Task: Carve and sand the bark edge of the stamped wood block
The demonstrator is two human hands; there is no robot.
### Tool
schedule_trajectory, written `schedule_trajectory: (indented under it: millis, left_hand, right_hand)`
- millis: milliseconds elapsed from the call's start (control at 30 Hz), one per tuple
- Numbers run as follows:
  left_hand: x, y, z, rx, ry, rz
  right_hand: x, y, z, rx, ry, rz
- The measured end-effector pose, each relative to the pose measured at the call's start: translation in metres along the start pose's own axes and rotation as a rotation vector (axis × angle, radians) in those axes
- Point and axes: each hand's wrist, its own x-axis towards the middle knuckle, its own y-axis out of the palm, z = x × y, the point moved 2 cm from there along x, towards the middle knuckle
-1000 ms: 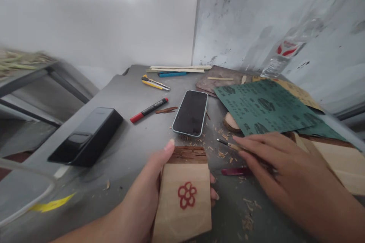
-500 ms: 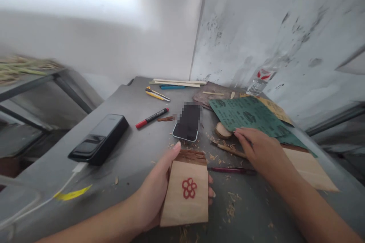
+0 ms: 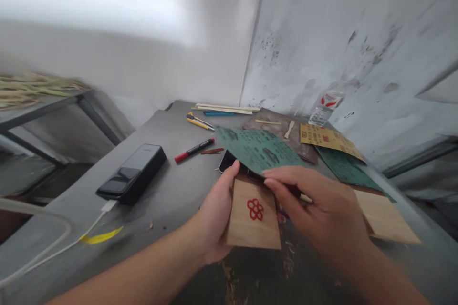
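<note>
My left hand (image 3: 214, 221) is wrapped around a flat piece of wood (image 3: 252, 236) marked with a red flower drawing, its thumb along the left edge. Between thumb and fingers, my right hand (image 3: 318, 205) pinches the near edge of a green sandpaper sheet (image 3: 265, 147). The sheet is raised just beyond the wood and covers most of a phone (image 3: 226, 161), leaving its left corner visible. Both hands are close together, with the right fingertips by the wood's upper right corner.
On the left stands a black power bank (image 3: 134, 171) with a white cable. A red-capped marker (image 3: 195, 150) and a yellow utility knife (image 3: 199, 122) lie farther back. At right are yellow sandpaper (image 3: 329, 141), another green sheet (image 3: 352, 170), a pale board (image 3: 388, 217) and a bottle (image 3: 326, 108).
My right hand has lifted the upper green sandpaper sheet and brought it left over the phone, uncovering the yellow sandpaper. My left hand has shifted the wood slightly up and right.
</note>
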Motion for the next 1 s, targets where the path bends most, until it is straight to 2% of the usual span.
schedule_trajectory:
  millis: [167, 367, 500, 600, 767, 933, 1000]
  left_hand:
    - [0.009, -0.012, -0.001, -0.023, -0.035, -0.055]
    - [0.006, -0.012, 0.002, -0.002, -0.091, -0.122]
    - [0.005, -0.007, 0.002, 0.033, -0.105, -0.114]
    - [0.004, -0.006, 0.003, -0.026, -0.105, -0.095]
    - [0.004, -0.013, 0.01, -0.094, -0.007, -0.078]
    - [0.005, -0.022, 0.013, 0.011, 0.186, -0.104]
    - [0.006, -0.022, 0.013, 0.04, 0.199, -0.072]
  right_hand:
    - [-0.014, 0.021, -0.011, 0.159, -0.032, 0.151]
    - [-0.018, 0.026, -0.008, 0.207, -0.095, 0.258]
    - [-0.016, 0.022, -0.003, 0.196, -0.195, 0.236]
    - [-0.014, 0.021, -0.002, 0.153, -0.19, 0.185]
    - [-0.015, 0.02, 0.002, 0.175, -0.222, 0.19]
    - [-0.014, 0.02, 0.004, 0.255, -0.177, 0.201]
    - [-0.012, 0.021, 0.002, 0.287, -0.151, 0.212]
